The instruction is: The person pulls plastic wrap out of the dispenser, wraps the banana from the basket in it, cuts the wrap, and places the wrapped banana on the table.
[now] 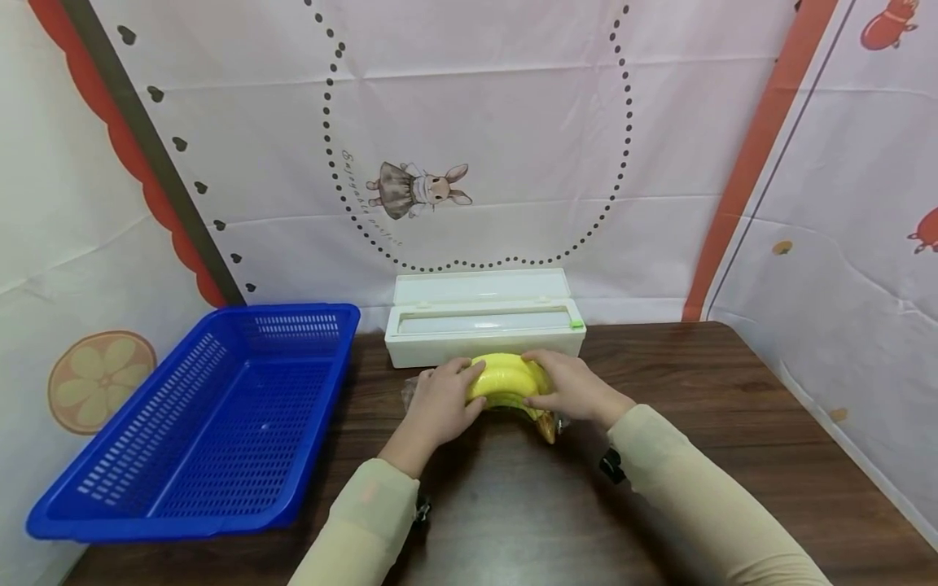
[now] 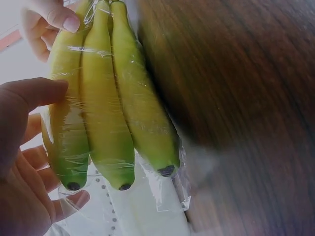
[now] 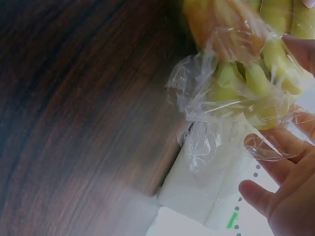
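Observation:
A bunch of bananas (image 1: pixel 506 378), yellow with greenish tips and wrapped in clear plastic film (image 3: pixel 199 142), is held between both hands just in front of the white box. My left hand (image 1: pixel 442 400) grips its left end, thumb on the near side and fingers over the top. In the left wrist view the thumb presses the outer banana (image 2: pixel 69 125). At the other end my right hand (image 1: pixel 575 386) grips the bunch with thumb and fingers spread. An orange-yellow rounded piece (image 3: pixel 224 27) shows beside the banana stems, under the film. Loose film sticks out past both ends.
Behind the bananas stands a white film dispenser box (image 1: pixel 484 345), its lid (image 1: pixel 481 286) raised and a green slider (image 1: pixel 576 324) at its right. A blue plastic basket (image 1: pixel 311 423) sits on the left of the dark wooden table (image 1: pixel 659 374). Printed cloth (image 1: pixel 513 146) hangs behind.

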A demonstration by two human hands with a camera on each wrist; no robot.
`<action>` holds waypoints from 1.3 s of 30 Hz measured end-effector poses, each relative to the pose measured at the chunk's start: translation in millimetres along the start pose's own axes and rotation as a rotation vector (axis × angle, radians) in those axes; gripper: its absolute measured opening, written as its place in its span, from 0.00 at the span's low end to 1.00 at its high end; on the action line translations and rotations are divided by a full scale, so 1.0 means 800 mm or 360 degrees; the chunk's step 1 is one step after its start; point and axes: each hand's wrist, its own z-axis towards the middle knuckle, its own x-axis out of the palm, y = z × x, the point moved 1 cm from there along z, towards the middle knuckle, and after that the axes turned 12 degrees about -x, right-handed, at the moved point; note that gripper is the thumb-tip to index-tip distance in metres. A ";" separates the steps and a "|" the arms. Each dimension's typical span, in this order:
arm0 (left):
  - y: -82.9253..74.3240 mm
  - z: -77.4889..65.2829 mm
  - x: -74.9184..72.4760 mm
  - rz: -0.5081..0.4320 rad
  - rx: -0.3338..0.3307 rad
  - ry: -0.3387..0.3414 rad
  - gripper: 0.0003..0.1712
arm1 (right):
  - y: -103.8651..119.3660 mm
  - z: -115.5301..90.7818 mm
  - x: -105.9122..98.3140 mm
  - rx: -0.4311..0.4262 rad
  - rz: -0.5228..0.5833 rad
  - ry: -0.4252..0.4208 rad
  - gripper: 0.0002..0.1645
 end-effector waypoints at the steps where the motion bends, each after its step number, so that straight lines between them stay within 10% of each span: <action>1: 0.000 0.000 -0.001 0.0004 0.0001 -0.0001 0.31 | 0.000 0.000 -0.001 -0.0018 -0.0021 -0.0008 0.39; 20: -0.039 -0.021 0.005 0.0500 0.0303 -0.0094 0.48 | 0.001 0.009 -0.010 0.0146 0.0366 0.0234 0.27; 27: -0.051 -0.023 0.018 0.0506 0.0211 0.0056 0.61 | -0.010 0.015 -0.011 0.0267 0.0510 0.0369 0.26; 39: -0.048 0.012 0.034 0.0536 0.0174 -0.0036 0.60 | -0.034 0.018 -0.018 0.0432 0.0901 0.0460 0.30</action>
